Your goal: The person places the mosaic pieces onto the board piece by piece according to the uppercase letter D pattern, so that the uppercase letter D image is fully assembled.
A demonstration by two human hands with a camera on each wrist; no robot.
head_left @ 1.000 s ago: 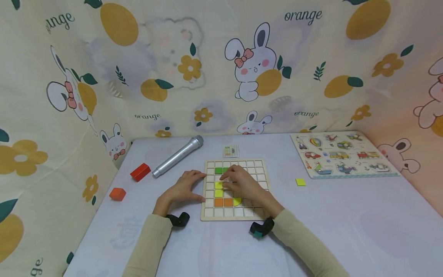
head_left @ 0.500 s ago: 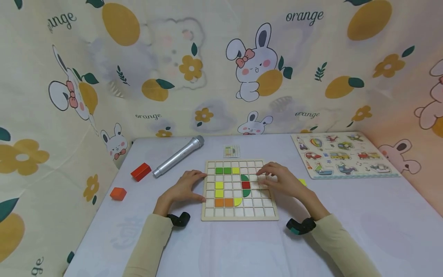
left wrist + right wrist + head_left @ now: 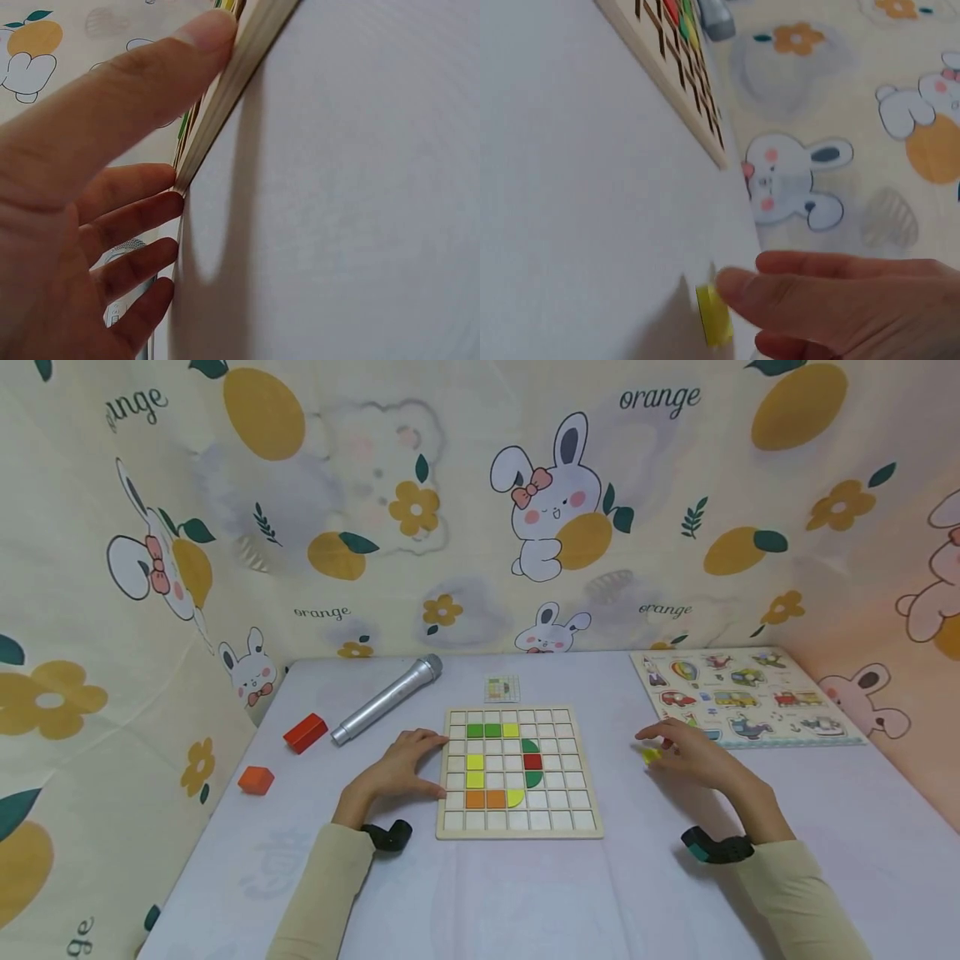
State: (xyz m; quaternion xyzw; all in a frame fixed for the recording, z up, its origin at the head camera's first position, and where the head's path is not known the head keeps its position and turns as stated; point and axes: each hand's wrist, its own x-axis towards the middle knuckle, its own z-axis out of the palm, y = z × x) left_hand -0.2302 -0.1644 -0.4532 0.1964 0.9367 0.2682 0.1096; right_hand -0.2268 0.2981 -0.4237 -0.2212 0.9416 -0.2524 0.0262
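A wooden grid board [image 3: 519, 835] lies on the table with several coloured tiles in its cells: green, yellow, orange and red. My left hand [image 3: 397, 770] rests against the board's left edge, thumb and fingers spread and touching the rim; in the left wrist view the fingertips meet the wooden side. Right of the board, my right hand [image 3: 697, 760] hovers low over a loose yellow square tile [image 3: 650, 757]. From the right wrist view, the thumb [image 3: 739, 289] overlaps the tile's upper end, with fingers loosely bent. No clear grip on the tile shows.
Behind the board lies a small printed pattern card [image 3: 502, 688]. A silver microphone [image 3: 386, 699], a red block [image 3: 304, 732] and an orange-red block [image 3: 256, 780] lie to the left. A picture puzzle board [image 3: 738, 697] sits at the back right.
My right hand has left a yellow tile in the board's upper row and moved right to the loose yellow tile. The left hand stays at the board's edge.
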